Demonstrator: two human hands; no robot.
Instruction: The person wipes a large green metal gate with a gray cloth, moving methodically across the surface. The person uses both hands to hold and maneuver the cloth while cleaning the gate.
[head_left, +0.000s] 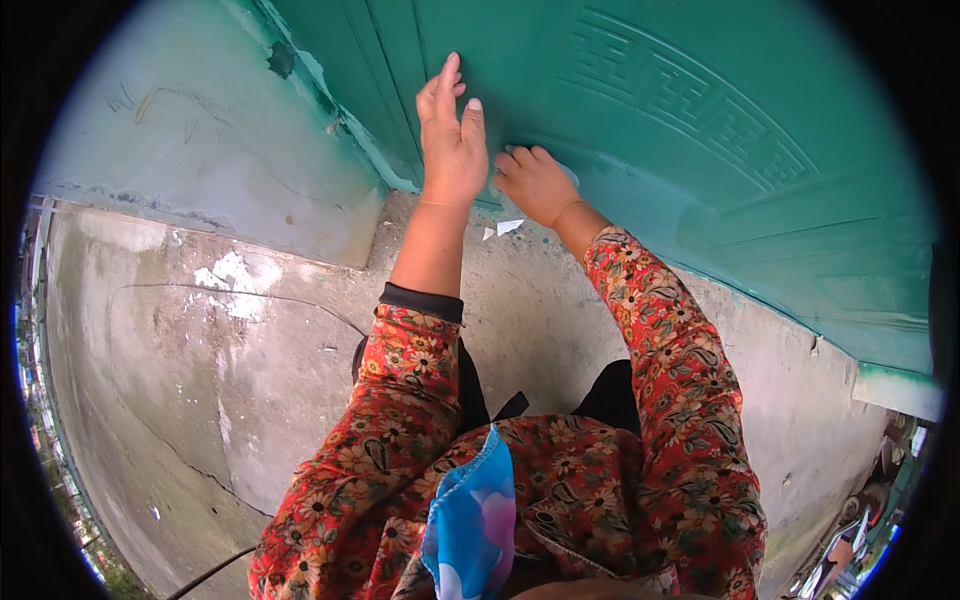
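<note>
A green panelled door (517, 52) with raised geometric relief fills the far side. My left hand (454, 146) is held up against or just in front of its lower left part, fingers stretched out, with nothing in it. Just right of it, my right hand (538, 182) is curled over a pale, thin thing (571, 175), possibly a cloth, pressed low on the door. Most of that thing is hidden under the fingers. A lighter, smeared-looking band (645, 176) runs along the door to the right of this hand.
The painted wall (225, 150) juts out on the left, its green edge chipped. White flakes (510, 226) lie on the concrete floor (525, 300) by the door. A dark cable (315, 301) crosses the floor at left. Assorted clutter (847, 532) stands at lower right.
</note>
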